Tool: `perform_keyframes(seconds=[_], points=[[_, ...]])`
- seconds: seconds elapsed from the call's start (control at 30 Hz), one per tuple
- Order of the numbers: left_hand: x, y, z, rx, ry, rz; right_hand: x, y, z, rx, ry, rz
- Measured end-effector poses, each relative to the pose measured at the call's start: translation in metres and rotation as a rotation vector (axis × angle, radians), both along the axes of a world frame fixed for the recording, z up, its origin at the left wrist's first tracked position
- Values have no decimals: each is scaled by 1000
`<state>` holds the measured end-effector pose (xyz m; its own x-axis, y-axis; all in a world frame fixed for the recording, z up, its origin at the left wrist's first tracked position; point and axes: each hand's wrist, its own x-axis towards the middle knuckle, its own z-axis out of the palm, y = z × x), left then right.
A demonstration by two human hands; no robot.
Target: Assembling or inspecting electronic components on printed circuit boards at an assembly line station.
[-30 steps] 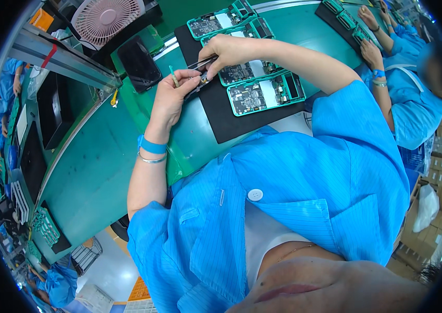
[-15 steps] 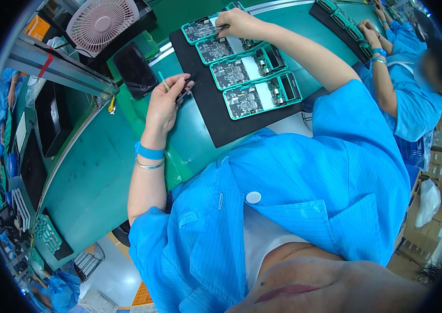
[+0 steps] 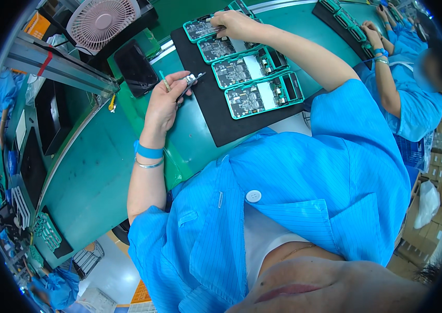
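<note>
My left hand [image 3: 162, 101] is closed above the table beside the black mat. Between its fingers are a slim teal stick [image 3: 164, 81] and a thin dark piece with a shiny edge [image 3: 195, 81], whose kind I cannot make out. My right hand [image 3: 236, 24] reaches over the farthest circuit board [image 3: 198, 29], its fingers pinched on what look like thin metal tweezers [image 3: 216, 29]; the fingers partly hide their tips. Several teal frames, each with a circuit board and a pale strip, lie in a row; the nearest frame [image 3: 264, 110] is beside the mat's near edge.
The black mat [image 3: 223, 133] lies on the green table [image 3: 96, 172]. Left of it are a black phone-like slab [image 3: 135, 68], a pink fan [image 3: 103, 23] and a metal post [image 3: 64, 65]. At right, a co-worker [image 3: 414, 99] in blue handles similar frames [image 3: 343, 21].
The thin dark piece in my left hand has tilted up and shows more of its shiny edge. My right hand has shifted slightly left over the far board.
</note>
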<state>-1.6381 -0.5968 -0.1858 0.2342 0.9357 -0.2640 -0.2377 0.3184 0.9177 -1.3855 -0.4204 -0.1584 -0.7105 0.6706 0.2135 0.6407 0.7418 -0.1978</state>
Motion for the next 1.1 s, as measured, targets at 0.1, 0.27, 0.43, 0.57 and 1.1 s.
perform_keyframes(seconds=[0.1, 0.27, 0.43, 0.57, 1.1], points=[[1, 0, 1, 15, 20, 7, -3, -9, 0, 69, 67, -26], [5, -4, 1, 84, 25, -9, -38, -76, 33, -254, 254, 326], [8, -5, 2, 24, -38, 7, -44, -108, 30, -152, 87, 465], [11, -7, 2, -5, -78, -51, -31, -111, 18, 30, 29, 507], [2, -4, 8, -46, -49, -152, 34, -75, 26, -100, -71, -2]])
